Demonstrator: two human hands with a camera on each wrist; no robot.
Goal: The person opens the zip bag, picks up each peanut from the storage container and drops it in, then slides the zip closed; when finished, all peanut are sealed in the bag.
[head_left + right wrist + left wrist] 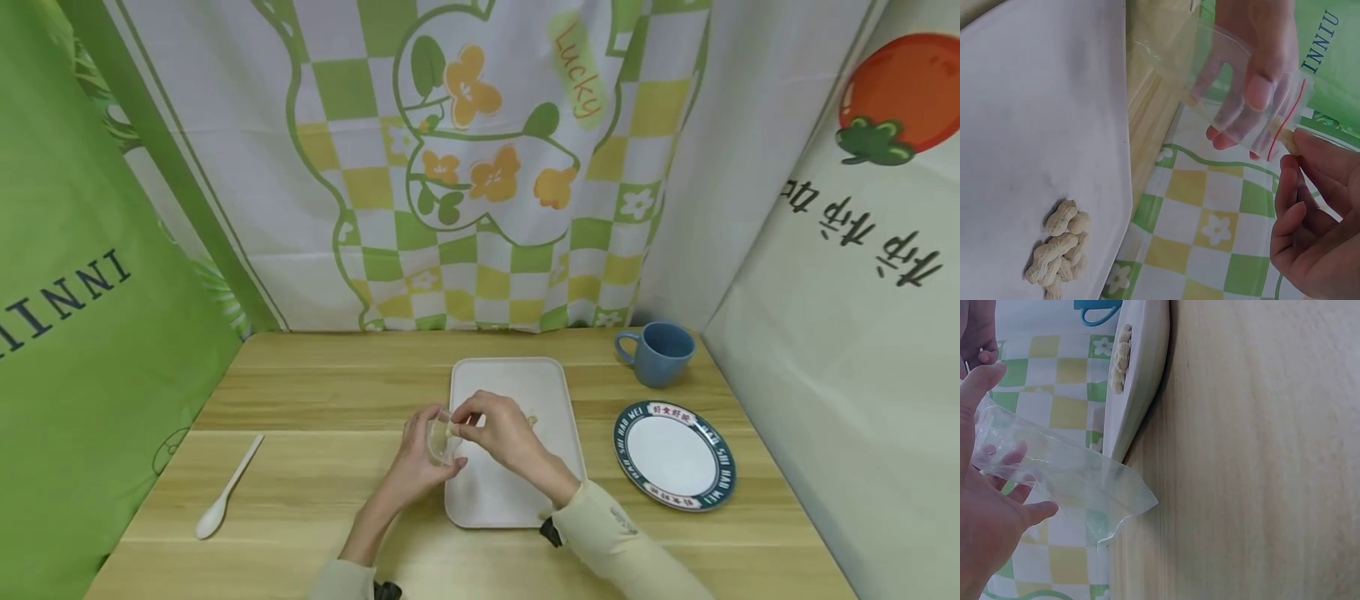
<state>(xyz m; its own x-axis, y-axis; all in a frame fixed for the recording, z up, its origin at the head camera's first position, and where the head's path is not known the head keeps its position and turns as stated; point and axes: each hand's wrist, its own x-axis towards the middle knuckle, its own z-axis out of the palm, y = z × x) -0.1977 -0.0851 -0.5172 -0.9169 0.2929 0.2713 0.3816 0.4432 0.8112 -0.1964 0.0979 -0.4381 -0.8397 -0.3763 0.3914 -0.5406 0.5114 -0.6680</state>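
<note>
My left hand holds a clear zip bag with a red seal line, its thumb on one side and fingers on the other. At the mouth of the bag, my right hand pinches a peanut in its shell between thumb and fingertips; the peanut sits right by the red line. Both hands are above the left side of a white tray. A small heap of unshelled peanuts lies on the tray; in the head view my right hand hides most of it.
To the right are a blue mug and a white plate with a dark green lettered rim. A white spoon lies at the left of the wooden table. Patterned curtains enclose the table's back and sides.
</note>
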